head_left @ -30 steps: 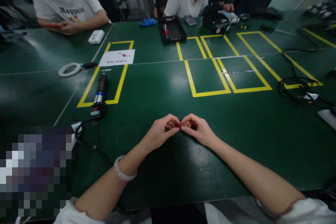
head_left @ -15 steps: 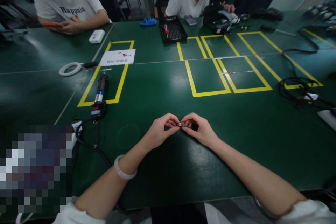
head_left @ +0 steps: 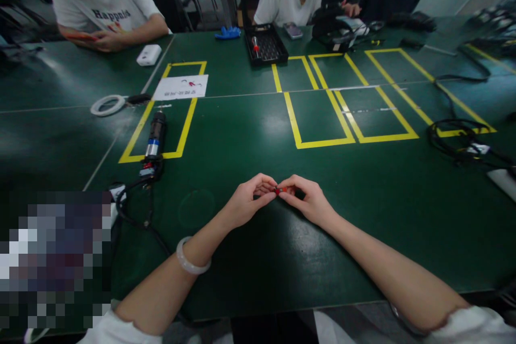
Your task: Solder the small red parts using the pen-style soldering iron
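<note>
A small red and orange part is pinched between both hands, low above the green table. My left hand, with a pale bracelet on its wrist, holds the part's left end between thumb and fingers. From the other side, my right hand grips the orange end with thumb and fingertips. The fingers cover much of the part, so its exact shape is unclear.
An electric screwdriver with a black cable lies at the left. Yellow tape outlines mark the table. Farther back are a black tray and a white box. Coiled cables lie right. Two people sit opposite.
The small part has turned between the fingertips: a red side shows where a silvery face was. Both hands stay in nearly the same place.
</note>
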The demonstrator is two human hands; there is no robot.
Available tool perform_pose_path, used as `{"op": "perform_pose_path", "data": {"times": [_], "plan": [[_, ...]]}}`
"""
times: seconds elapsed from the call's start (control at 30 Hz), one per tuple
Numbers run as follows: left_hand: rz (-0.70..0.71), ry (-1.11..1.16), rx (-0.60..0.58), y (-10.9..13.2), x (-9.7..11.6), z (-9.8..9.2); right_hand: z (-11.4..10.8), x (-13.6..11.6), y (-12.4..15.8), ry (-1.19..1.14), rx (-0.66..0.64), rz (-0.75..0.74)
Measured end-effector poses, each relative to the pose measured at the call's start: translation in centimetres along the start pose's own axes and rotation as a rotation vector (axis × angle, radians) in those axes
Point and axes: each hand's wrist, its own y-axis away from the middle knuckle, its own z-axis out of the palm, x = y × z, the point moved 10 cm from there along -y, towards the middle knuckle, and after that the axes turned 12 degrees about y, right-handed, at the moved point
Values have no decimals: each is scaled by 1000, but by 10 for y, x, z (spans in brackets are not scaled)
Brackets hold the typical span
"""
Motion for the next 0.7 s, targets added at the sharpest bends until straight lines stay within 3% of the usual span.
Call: {"op": "perform_pose_path", "data": {"times": [0.2,0.57,0.63,0.7], "plan": [[-23,56,-15,0,-1,2,15,23,1,-298,-81,189],[145,-270,-1,5,26,2,15,21,-2,-205,-120,152],[138,-316,5,4,30,-5,16,21,-1,-180,-136,144],[139,-414,74,5,38,-28,15,21,-1,-163,-140,138]]}}
